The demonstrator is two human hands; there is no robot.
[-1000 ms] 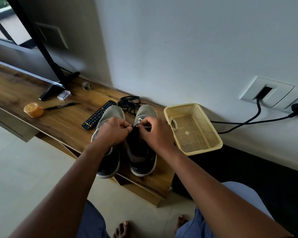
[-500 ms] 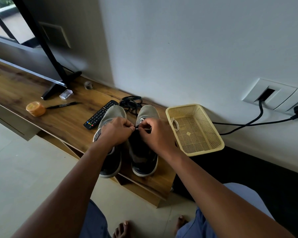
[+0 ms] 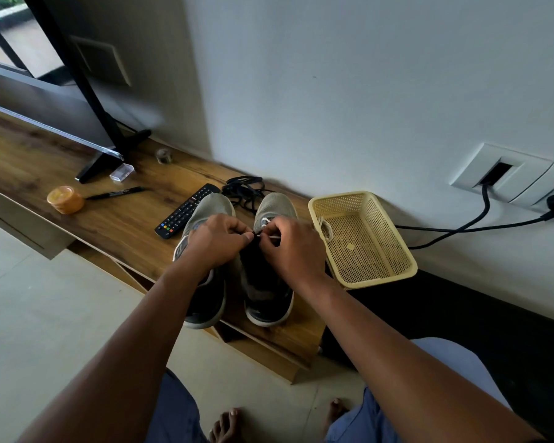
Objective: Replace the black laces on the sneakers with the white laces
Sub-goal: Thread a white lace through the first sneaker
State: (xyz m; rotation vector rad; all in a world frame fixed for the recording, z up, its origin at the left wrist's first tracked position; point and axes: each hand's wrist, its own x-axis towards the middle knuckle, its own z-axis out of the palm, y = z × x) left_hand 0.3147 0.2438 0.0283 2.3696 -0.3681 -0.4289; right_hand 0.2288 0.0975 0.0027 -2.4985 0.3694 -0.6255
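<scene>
Two grey-and-black sneakers stand side by side on the wooden shelf [image 3: 115, 225], toes toward the wall. My left hand [image 3: 216, 243] is curled over the left sneaker [image 3: 205, 302] and pinches a lace end at the inner edge of the right sneaker [image 3: 267, 302]. My right hand [image 3: 293, 247] pinches a white lace [image 3: 274, 238] over the right sneaker's eyelets. A pile of black laces [image 3: 243, 191] lies behind the shoes by the wall. Another white lace [image 3: 325, 227] hangs over the rim of the yellow basket [image 3: 394, 273].
A black remote [image 3: 186, 211] lies left of the sneakers. Farther left are a black marker [image 3: 114, 194], an orange round tub [image 3: 65, 199], a small clear box [image 3: 121, 172] and a TV stand foot [image 3: 109, 155]. Black cables [image 3: 480, 219] run from wall sockets.
Both hands stay pinched together over the right sneaker. A short white lace end now shows by my right fingers. The view has shifted slightly.
</scene>
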